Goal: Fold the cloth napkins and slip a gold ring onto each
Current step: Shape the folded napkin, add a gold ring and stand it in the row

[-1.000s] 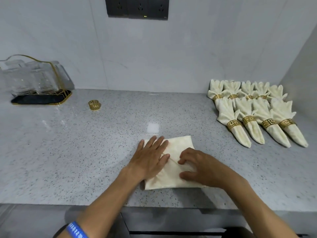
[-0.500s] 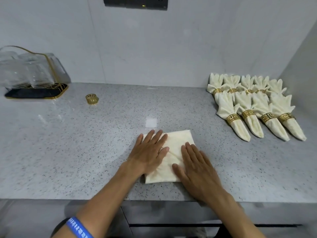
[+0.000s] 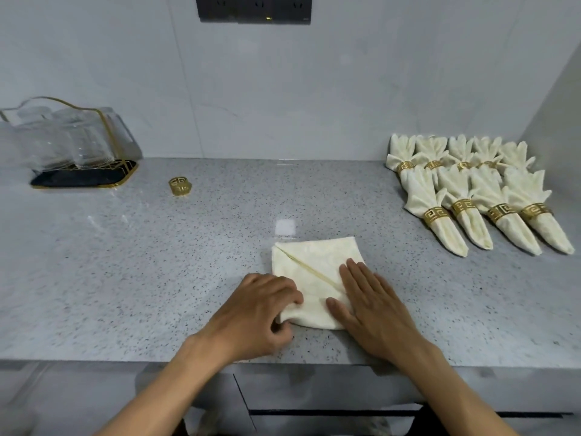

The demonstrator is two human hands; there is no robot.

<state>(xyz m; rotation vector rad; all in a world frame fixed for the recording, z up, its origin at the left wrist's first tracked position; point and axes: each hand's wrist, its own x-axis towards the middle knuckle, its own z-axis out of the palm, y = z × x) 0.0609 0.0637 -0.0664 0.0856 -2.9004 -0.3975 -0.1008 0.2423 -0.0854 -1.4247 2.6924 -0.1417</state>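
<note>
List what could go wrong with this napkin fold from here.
1. The left hand pinches the napkin at its near-left corner; pulling may drag the cloth and undo the diagonal fold, since only the flat right hand pins it.
2. The napkin lies close to the counter edge, so a tug could slide it off.
3. The spare gold ring sits far left; reaching for it may free the fold.

A kitchen or dining service area is suggested: a speckled stone counter (image 3: 157,262) is backed by a tiled wall (image 3: 345,89), with sockets (image 3: 254,7), racked glasses (image 3: 63,143) and ringed napkins (image 3: 471,190).
</note>
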